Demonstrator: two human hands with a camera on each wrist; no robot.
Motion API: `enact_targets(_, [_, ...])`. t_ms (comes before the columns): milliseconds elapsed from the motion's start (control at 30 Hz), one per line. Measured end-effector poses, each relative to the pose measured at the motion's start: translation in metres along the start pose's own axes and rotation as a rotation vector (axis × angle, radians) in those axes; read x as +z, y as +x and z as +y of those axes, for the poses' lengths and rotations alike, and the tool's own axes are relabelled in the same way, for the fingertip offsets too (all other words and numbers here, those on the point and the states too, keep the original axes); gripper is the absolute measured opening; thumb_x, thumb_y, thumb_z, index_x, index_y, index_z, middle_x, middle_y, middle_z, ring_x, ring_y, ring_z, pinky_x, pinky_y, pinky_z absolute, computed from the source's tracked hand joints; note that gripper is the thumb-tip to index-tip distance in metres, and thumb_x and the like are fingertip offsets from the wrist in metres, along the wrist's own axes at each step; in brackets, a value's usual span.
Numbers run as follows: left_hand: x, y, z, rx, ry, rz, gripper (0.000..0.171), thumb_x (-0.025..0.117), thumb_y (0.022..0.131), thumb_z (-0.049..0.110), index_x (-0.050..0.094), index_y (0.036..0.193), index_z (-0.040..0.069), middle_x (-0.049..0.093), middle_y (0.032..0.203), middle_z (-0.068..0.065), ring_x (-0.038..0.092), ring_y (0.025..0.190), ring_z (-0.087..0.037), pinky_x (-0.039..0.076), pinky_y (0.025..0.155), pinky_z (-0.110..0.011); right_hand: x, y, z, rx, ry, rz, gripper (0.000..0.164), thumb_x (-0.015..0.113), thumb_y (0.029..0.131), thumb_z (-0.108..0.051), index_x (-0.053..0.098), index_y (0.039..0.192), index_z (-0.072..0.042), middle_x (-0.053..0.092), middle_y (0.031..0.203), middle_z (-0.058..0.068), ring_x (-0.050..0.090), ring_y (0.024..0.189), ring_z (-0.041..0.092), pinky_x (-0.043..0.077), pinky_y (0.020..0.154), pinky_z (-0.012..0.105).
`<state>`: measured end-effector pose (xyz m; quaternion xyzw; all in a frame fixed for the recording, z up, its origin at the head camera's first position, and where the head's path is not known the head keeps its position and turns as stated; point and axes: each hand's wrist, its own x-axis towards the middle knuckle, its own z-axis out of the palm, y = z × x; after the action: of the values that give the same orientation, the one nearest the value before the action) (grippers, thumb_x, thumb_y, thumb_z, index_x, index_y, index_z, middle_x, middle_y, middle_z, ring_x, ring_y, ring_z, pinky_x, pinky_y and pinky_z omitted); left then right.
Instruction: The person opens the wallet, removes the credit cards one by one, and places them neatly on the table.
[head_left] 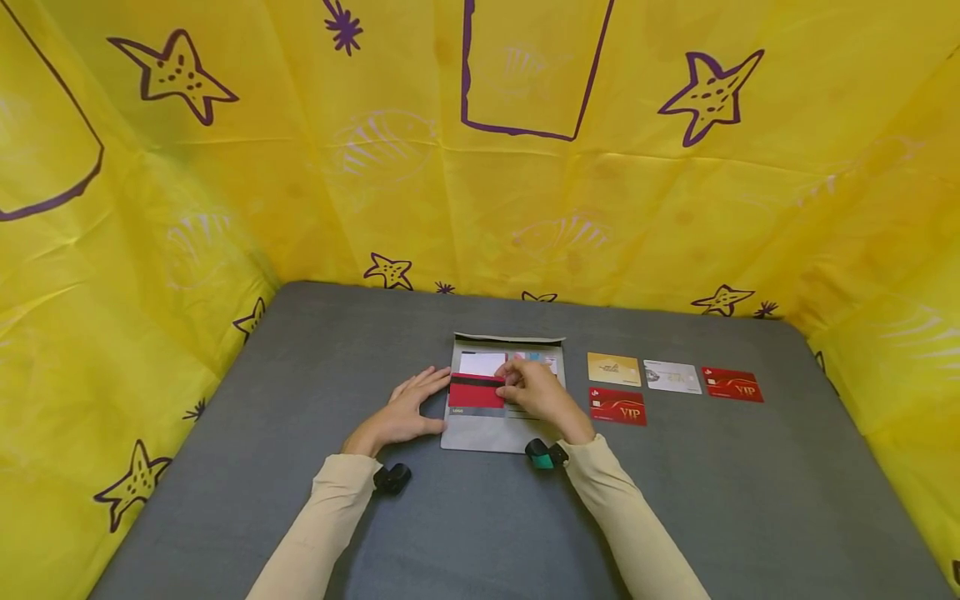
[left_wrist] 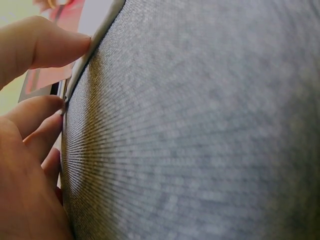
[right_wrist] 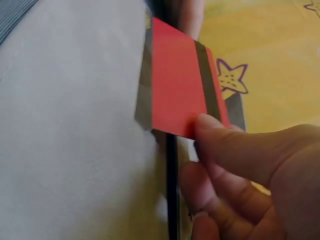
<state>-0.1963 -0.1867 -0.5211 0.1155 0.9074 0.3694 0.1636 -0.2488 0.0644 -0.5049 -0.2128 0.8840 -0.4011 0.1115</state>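
A grey document holder (head_left: 480, 434) lies unfolded on the table, its raised flap at the far side. My right hand (head_left: 542, 393) pinches a red card with a black stripe (head_left: 476, 395) by its right end, thumb on its face in the right wrist view. The card (right_wrist: 177, 82) is tilted over the holder's left pocket. My left hand (head_left: 402, 413) rests at the holder's left edge, thumb and fingers spread and touching it. A white card (head_left: 482, 362) shows above the red one. More cards behind my right hand are partly hidden.
To the right of the holder lie a gold card (head_left: 613, 368), a silver card (head_left: 672, 377), a red VIP card (head_left: 732, 384) and another red VIP card (head_left: 617, 406). A yellow patterned cloth (head_left: 495, 200) walls the grey table (head_left: 750, 500) at the back and sides.
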Motion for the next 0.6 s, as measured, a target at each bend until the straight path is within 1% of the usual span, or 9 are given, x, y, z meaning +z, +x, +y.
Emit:
enact_targets(100, [0.0003, 0.0005, 0.0001, -0.008, -0.002, 0.002, 0.08, 0.068, 0.08, 0.02, 0.037, 0.153, 0.008, 0.03, 0.163, -0.006, 0.012, 0.155, -0.03, 0.007, 0.121, -0.059, -0.0023, -0.0014, -0.0011, -0.037, 0.039, 0.02, 0.014, 0.072, 0.088, -0.008, 0.069, 0.101, -0.004, 0.07, 0.089, 0.009, 0.063, 0.077, 0.014, 0.051, 0.073, 0.024])
enact_targets(200, [0.0006, 0.0009, 0.0, -0.002, -0.002, 0.004, 0.08, 0.068, 0.08, 0.02, 0.037, 0.153, 0.007, 0.03, 0.163, -0.007, 0.012, 0.155, -0.031, 0.007, 0.121, -0.059, -0.0067, -0.0042, -0.0019, -0.06, 0.096, 0.021, 0.012, 0.071, 0.089, -0.007, 0.068, 0.099, -0.001, 0.072, 0.09, 0.013, 0.067, 0.076, 0.016, 0.054, 0.071, 0.024])
enact_targets(333, [-0.0001, 0.0001, -0.0016, 0.024, 0.001, 0.007, 0.08, 0.067, 0.08, 0.019, 0.037, 0.153, 0.007, 0.03, 0.163, -0.008, 0.013, 0.154, -0.033, 0.007, 0.12, -0.059, -0.0092, -0.0054, 0.0013, -0.054, 0.144, -0.003, 0.011, 0.069, 0.091, -0.005, 0.065, 0.098, 0.003, 0.073, 0.088, 0.016, 0.069, 0.071, 0.017, 0.057, 0.067, 0.026])
enact_targets(400, [-0.0003, -0.0002, -0.0024, 0.037, -0.001, 0.01, 0.08, 0.067, 0.08, 0.018, 0.038, 0.153, 0.008, 0.03, 0.163, -0.009, 0.013, 0.154, -0.033, 0.006, 0.12, -0.06, -0.0097, -0.0061, 0.003, -0.041, 0.161, -0.019, 0.011, 0.067, 0.092, -0.005, 0.064, 0.099, 0.004, 0.074, 0.089, 0.017, 0.07, 0.07, 0.018, 0.058, 0.069, 0.027])
enact_targets(500, [-0.0003, -0.0006, -0.0027, 0.044, 0.003, 0.011, 0.079, 0.068, 0.08, 0.018, 0.038, 0.153, 0.009, 0.031, 0.163, -0.008, 0.013, 0.154, -0.034, 0.007, 0.12, -0.061, -0.0099, -0.0073, 0.005, -0.037, 0.149, -0.028, 0.012, 0.065, 0.093, -0.004, 0.062, 0.101, 0.004, 0.075, 0.09, 0.018, 0.07, 0.073, 0.019, 0.057, 0.071, 0.028])
enact_targets(600, [0.0008, -0.0003, -0.0026, 0.043, 0.003, 0.013, 0.079, 0.068, 0.08, 0.019, 0.039, 0.153, 0.011, 0.031, 0.163, -0.008, 0.013, 0.154, -0.033, 0.006, 0.12, -0.061, -0.0095, -0.0086, 0.0066, -0.059, 0.102, -0.016, 0.016, 0.069, 0.09, -0.004, 0.063, 0.104, 0.002, 0.075, 0.09, 0.015, 0.07, 0.077, 0.018, 0.055, 0.072, 0.027])
